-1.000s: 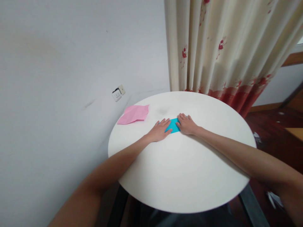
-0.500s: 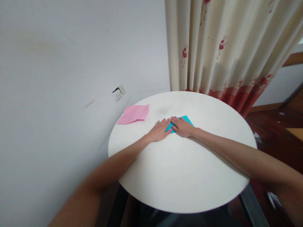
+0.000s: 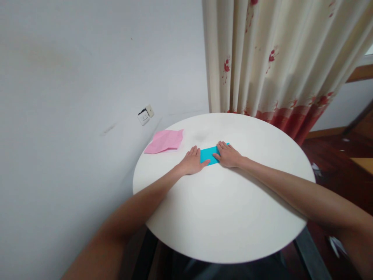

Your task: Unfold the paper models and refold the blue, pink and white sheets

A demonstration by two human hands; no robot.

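A blue sheet of paper [image 3: 209, 154], a narrow strip in outline, lies flat on the white round table [image 3: 227, 210]. My left hand [image 3: 192, 160] rests open on its left end, fingers stretched forward and thumb along the near edge. On the right end lies my right hand [image 3: 229, 154], also open with its palm down. The middle of the paper shows between the two hands; both its ends are mostly covered.
A crumpled pink sheet [image 3: 165, 140] lies at the table's far left edge. Beyond it is a white wall with a socket [image 3: 143, 117]. A cream and red curtain [image 3: 262, 70] hangs behind the table.
My hands have slid apart over the blue paper, the left one to the left and the right one slightly to the right. More of the paper's middle shows. The pink sheet has not moved.
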